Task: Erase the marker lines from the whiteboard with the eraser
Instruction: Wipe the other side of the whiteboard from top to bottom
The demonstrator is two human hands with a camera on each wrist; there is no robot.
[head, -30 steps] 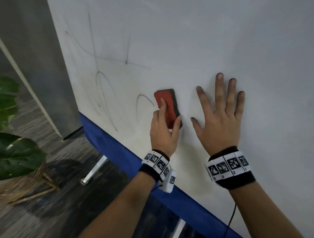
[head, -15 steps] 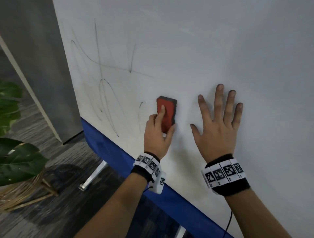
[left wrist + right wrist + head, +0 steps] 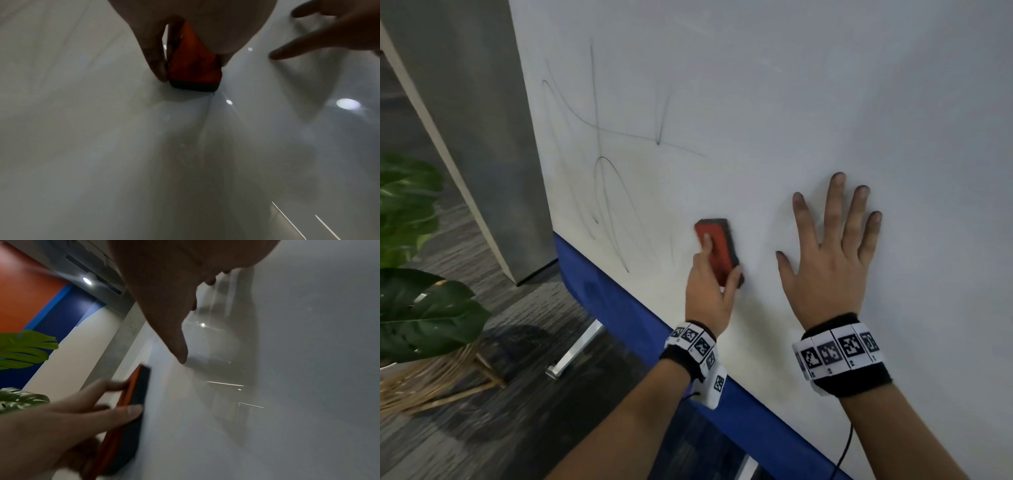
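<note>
The whiteboard fills most of the head view, leaning away, with a blue band along its lower edge. Thin dark marker lines cross the board's left part: a tall stroke, a long curve running toward the middle, a short stroke, and loops lower down that reach almost to the bottom edge. To the left of the board stands a grey pillar, and beyond it a large-leafed green plant sits in a woven basket on the dark floor.

The right hand lies flat on the board right of centre, fingers straight and spread, holding nothing. A black wristband with printed square markers circles that wrist.

The left hand grips the eraser, thumb on one long side, fingers on the other, and the index finger laid along its red back. A similar band wraps that wrist.

The eraser sits near the board's lower edge, just left of the right hand's thumb and right of the remaining loops. Its dark felt face is pressed against the white surface, as the right wrist view shows.
</note>
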